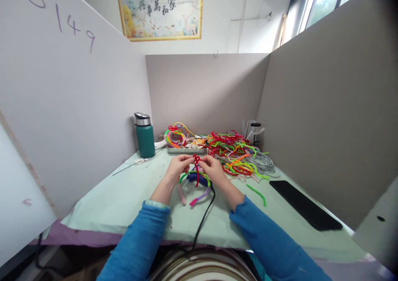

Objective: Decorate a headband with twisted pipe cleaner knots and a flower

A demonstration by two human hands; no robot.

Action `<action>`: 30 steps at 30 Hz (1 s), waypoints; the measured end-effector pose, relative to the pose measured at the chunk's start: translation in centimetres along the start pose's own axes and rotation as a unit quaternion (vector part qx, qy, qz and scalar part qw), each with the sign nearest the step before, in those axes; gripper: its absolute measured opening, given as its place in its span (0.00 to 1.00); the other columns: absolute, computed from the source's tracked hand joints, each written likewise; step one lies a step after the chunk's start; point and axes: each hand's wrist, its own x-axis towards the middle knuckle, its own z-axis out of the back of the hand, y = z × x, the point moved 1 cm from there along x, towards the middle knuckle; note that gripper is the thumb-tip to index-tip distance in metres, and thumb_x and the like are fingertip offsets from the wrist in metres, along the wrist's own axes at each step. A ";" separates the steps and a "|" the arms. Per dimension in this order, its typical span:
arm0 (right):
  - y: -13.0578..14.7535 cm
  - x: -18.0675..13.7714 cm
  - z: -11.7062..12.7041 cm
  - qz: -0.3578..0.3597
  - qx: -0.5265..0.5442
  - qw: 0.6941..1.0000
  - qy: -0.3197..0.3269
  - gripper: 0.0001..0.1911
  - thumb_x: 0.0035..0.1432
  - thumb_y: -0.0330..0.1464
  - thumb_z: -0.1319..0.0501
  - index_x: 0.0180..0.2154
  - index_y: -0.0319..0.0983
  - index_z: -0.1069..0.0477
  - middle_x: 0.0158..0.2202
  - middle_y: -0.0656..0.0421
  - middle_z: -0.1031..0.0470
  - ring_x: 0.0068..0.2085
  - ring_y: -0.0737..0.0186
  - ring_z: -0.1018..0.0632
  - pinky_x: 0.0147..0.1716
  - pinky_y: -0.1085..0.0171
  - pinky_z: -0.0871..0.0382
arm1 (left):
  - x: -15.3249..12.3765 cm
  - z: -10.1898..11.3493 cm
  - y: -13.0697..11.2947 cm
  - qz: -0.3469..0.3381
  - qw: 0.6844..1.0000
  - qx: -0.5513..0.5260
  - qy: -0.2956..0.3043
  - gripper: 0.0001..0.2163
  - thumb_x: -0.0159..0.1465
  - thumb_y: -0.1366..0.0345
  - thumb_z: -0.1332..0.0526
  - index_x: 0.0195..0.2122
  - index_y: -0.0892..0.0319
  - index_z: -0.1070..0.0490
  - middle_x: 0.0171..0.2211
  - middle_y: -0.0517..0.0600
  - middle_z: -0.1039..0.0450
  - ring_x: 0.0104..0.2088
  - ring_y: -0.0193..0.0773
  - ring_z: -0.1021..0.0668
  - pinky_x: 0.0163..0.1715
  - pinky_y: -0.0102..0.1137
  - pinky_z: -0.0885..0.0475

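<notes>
Between the fingertips of both hands is a red fuzzy pipe cleaner bent into a bow [197,160], with one tail hanging down. My left hand [178,165] pinches its left loop, and my right hand [214,167] pinches the right one. Just below, a headband [204,195] wrapped in green, pink and purple pipe cleaner forms an arch. Whether the bow is joined to it, I cannot tell. Partly covered by the headband lies a dark blue object [203,180]; near it a black cord [203,219] runs down over the table's front edge.
Behind my hands stands a metal tray [186,151] of small pieces, with coloured pipe-cleaner rings [174,138]. A pile of pipe cleaners [231,150] spreads to the right. A green bottle [145,138] stands left; a black phone-like slab [304,204] lies right. Partitions enclose three sides.
</notes>
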 end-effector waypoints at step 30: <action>-0.4 0.0 -0.1 0.027 -0.039 0.999 -0.006 0.10 0.49 0.39 0.42 0.24 0.39 0.34 0.18 0.64 0.35 0.21 0.67 0.34 0.21 0.68 0.41 | 0.1 0.1 0.6 0.019 0.999 0.024 0.041 0.16 0.42 0.58 0.30 0.27 0.65 0.27 0.15 0.44 0.36 0.15 0.25 0.38 0.15 0.24 0.47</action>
